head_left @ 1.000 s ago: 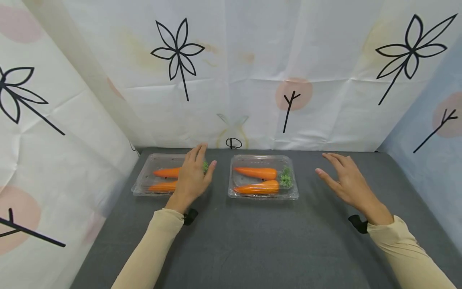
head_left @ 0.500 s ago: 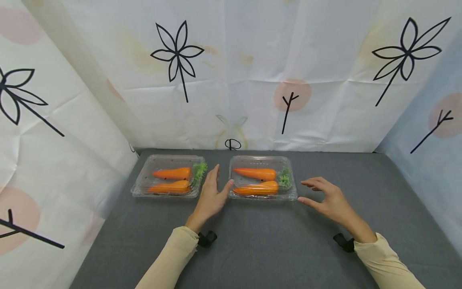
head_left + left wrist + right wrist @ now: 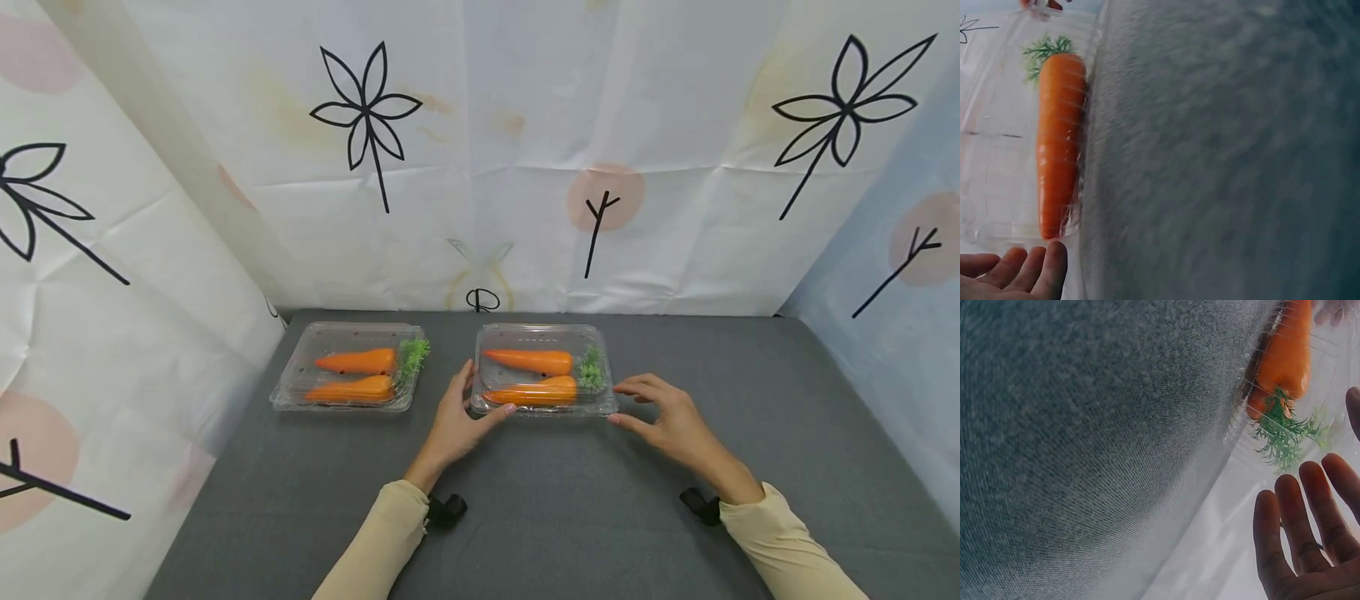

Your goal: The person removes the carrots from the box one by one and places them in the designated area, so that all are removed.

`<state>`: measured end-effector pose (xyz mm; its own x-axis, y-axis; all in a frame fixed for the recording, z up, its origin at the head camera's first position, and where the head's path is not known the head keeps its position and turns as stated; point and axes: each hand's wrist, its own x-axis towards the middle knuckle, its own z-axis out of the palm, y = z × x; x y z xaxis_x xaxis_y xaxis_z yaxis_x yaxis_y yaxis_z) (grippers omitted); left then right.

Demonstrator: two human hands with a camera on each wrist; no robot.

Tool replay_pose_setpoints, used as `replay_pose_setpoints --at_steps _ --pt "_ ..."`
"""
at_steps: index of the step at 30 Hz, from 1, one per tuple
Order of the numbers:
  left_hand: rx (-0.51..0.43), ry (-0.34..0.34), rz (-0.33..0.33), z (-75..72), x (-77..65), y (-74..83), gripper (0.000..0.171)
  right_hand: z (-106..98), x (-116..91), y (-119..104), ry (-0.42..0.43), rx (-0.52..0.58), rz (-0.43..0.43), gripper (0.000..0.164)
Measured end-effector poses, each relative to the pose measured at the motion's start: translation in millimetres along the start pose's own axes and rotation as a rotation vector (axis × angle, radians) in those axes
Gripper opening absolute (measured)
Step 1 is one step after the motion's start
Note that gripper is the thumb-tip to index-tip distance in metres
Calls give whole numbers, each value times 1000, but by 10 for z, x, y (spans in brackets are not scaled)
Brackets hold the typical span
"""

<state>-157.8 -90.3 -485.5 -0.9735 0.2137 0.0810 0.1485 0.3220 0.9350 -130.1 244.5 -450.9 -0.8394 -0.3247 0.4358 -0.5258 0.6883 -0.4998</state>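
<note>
In the head view, a clear plastic clamshell box [image 3: 538, 335] lies on the grey cloth. Inside are two orange carrots [image 3: 528, 362] with green leafy tops [image 3: 592, 372] at the right end. My left hand [image 3: 452, 429] is at the box's left end, fingers along that side and thumb by the front edge. At the opposite end is my right hand [image 3: 678, 429], its thumb by the front right corner and fingers beside the wall. The left wrist view has the left fingertips [image 3: 1055, 253] right at the box's end; in the right wrist view, the right fingers [image 3: 1294, 500] are extended.
A second clear clamshell box [image 3: 330, 333] with two carrots [image 3: 356, 388] lies to the left, leafy green [image 3: 412, 358] at its right end. White printed cloth [image 3: 525, 125] hangs behind the grey-covered table [image 3: 570, 517] and along its sides.
My left hand has moved right and nearer, from over the left box to the right box's left end. My right hand has moved left and nearer to that box's right end.
</note>
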Motion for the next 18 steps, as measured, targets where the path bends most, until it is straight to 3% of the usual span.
replay_pose_setpoints --at_steps 9,18 --pt "-1 32 23 43 21 -74 107 12 25 -20 32 -13 -52 42" --pt "-81 38 76 40 23 -200 103 42 43 -5 80 -10 -168 27"
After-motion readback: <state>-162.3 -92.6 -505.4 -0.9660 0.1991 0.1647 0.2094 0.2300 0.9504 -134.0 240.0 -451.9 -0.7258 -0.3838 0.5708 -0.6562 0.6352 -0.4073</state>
